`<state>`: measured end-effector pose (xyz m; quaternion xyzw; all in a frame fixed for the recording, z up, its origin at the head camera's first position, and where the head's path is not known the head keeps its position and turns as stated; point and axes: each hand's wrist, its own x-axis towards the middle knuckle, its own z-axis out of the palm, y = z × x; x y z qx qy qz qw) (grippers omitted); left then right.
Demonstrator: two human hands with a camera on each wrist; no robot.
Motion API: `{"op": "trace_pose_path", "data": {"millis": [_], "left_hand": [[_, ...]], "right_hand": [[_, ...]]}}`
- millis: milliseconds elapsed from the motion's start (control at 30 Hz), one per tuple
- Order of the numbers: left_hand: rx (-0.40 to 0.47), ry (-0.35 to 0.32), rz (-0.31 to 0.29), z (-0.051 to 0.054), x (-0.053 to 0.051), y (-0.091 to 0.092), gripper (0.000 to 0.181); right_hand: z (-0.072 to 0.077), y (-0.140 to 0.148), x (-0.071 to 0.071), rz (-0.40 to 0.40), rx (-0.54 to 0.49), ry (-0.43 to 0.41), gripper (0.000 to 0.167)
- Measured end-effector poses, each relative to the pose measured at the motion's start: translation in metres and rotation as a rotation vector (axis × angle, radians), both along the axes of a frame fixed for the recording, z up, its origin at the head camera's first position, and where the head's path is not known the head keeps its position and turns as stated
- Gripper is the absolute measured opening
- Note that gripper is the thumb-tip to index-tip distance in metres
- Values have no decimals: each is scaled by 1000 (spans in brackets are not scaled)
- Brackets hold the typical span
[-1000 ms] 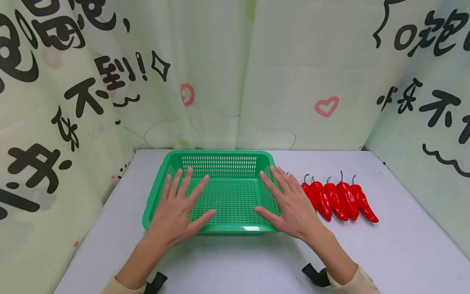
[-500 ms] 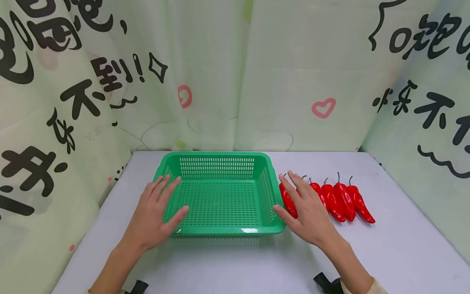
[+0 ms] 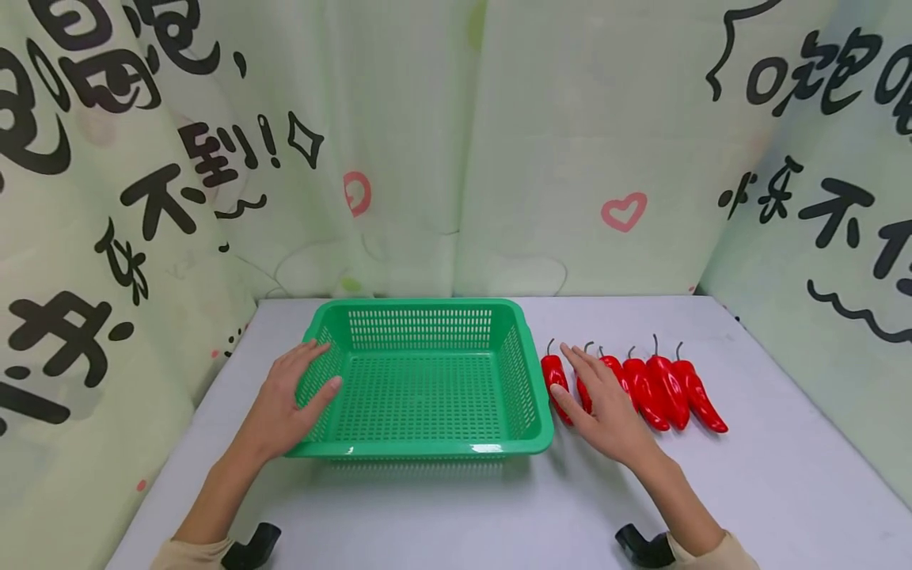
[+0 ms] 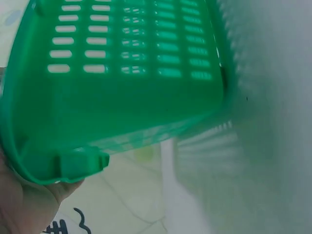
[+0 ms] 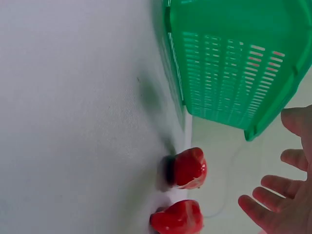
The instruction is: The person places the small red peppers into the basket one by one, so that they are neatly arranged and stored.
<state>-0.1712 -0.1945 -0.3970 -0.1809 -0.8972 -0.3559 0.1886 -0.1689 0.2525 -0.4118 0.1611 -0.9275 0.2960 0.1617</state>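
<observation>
A green plastic basket (image 3: 420,450) with slotted walls stands on the table, nothing inside it. My left hand (image 3: 285,408) is at its left rim, thumb stretched over the inside. In the left wrist view the left hand (image 4: 29,204) lies against the basket's rim (image 4: 83,163); most of its fingers are hidden. To the right of the basket, my right hand (image 3: 609,412) hovers with spread fingers over a row of several red chili peppers (image 3: 667,389). The right wrist view shows that hand (image 5: 292,195) apart from both the basket (image 5: 229,73) and the peppers (image 5: 178,218).
A white table (image 3: 456,514) carries everything. A pale curtain (image 3: 541,158) with black lettering and pink hearts hangs behind it and along both sides. Black wrist mounts (image 3: 252,546) sit by the sleeves.
Both hands have moved outward from above the basket: the left to the left rim, the right to above the peppers. The basket and peppers have stayed in place.
</observation>
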Motion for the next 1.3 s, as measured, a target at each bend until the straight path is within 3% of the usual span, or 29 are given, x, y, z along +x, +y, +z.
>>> {"op": "trace_pose_path", "data": {"millis": [200,500,767,1300], "left_hand": [[0,-46,30,-3,-12,-5,52],[11,-125,8,-7,-23,-10,53],[-15,-163,-12,-8,-26,-11,55],[-4,-162,-20,-7,-28,-14,54]], "right_hand": [[-7,0,-16,37,-25,-41,70],[-17,-3,-31,13,22,-105,68],[-21,-2,-39,-8,62,-157,67],[-30,4,-46,-32,101,-203,67]]}}
